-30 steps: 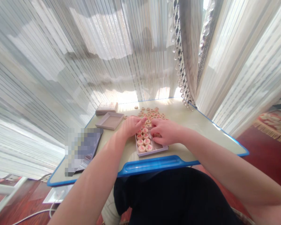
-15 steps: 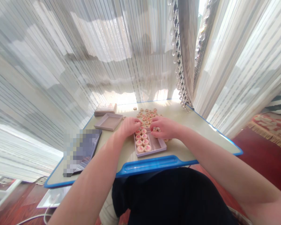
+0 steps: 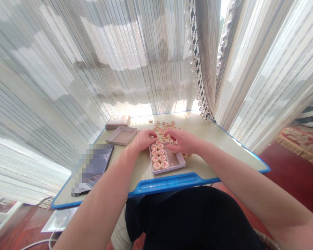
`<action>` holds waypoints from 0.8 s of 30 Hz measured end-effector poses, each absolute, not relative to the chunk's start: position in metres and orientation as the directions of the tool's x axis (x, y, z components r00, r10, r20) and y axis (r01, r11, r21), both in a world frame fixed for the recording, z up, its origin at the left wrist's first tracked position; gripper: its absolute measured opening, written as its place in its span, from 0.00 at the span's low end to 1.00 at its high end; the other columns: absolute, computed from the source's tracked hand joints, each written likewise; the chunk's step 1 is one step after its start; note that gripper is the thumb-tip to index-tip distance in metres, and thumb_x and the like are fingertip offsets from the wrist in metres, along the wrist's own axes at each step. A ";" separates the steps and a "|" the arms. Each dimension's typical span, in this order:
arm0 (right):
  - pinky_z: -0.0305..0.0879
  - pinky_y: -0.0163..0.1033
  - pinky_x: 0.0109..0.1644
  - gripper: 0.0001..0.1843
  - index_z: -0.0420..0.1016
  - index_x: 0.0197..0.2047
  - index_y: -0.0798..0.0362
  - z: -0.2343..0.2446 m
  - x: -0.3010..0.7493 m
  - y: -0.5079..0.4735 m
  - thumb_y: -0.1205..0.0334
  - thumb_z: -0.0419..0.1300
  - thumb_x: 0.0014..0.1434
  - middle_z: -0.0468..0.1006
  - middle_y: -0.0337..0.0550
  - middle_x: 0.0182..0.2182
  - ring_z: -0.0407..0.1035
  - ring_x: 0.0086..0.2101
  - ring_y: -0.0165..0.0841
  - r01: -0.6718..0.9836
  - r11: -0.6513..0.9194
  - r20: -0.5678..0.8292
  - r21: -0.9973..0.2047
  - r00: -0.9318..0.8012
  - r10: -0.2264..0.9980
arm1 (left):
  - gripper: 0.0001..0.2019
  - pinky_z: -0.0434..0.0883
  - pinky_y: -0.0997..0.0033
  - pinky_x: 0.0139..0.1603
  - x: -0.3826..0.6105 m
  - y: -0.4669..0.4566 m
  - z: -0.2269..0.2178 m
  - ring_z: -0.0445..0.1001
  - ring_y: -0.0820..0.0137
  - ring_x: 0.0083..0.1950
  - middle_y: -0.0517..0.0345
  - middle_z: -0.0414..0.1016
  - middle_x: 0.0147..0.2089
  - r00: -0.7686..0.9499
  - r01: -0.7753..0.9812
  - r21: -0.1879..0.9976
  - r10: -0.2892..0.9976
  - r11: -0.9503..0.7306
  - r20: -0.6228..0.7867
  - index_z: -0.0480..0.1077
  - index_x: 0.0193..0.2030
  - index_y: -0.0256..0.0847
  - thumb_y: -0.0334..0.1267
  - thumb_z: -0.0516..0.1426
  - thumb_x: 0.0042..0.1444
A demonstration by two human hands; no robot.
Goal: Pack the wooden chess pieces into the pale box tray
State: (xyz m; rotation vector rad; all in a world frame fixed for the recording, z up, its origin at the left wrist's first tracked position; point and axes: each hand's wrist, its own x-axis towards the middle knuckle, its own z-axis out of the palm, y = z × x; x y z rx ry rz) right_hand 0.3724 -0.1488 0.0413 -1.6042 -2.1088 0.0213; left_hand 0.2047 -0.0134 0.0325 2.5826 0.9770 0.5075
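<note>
An open shallow box lies on the small table in front of me. Two columns of round wooden Chinese chess pieces with red characters fill its left side, and the near right part shows bare floor. At the box's far left corner, my left hand has its fingers curled around a Chinese chess piece, partly hidden by them. Over the box's far right part is my right hand, thumb and fingers spread apart. Beyond both hands lie loose pieces, some covered by my fingers.
An empty box lid lies left of my left hand, with a closed box behind it. A dark tablet-like object, partly blurred out, rests at the left. The table has a blue rim with a groove; curtains hang behind.
My right hand's thumb and fingers have spread wider apart and shifted slightly left. My left hand has moved a little, staying by the box's far left corner.
</note>
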 end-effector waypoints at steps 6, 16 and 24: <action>0.55 0.34 0.33 0.20 0.67 0.50 0.53 0.042 0.373 -0.149 0.56 0.58 0.54 0.72 0.42 0.32 0.63 0.30 0.30 0.909 0.260 0.349 -0.327 -0.139 0.927 | 0.21 0.70 0.69 0.45 0.205 -0.014 0.031 0.75 0.65 0.42 0.58 0.79 0.40 0.671 0.524 0.510 0.699 -0.683 0.248 0.71 0.48 0.39 0.39 0.60 0.43; 0.55 0.34 0.32 0.19 0.66 0.51 0.52 0.040 0.374 -0.146 0.62 0.55 0.55 0.73 0.40 0.30 0.64 0.29 0.30 0.909 0.238 0.371 -0.341 -0.103 0.923 | 0.15 0.72 0.72 0.39 0.207 -0.015 0.029 0.76 0.68 0.36 0.57 0.79 0.35 0.655 0.444 0.627 0.709 -0.641 0.261 0.75 0.41 0.37 0.36 0.60 0.43; 0.55 0.35 0.32 0.18 0.67 0.51 0.53 0.039 0.379 -0.142 0.65 0.52 0.56 0.74 0.42 0.31 0.64 0.28 0.31 0.943 0.159 0.402 -0.293 -0.030 0.915 | 0.12 0.70 0.72 0.38 0.208 -0.020 0.034 0.74 0.68 0.36 0.57 0.79 0.36 0.661 0.420 0.605 0.685 -0.677 0.308 0.76 0.35 0.38 0.44 0.59 0.47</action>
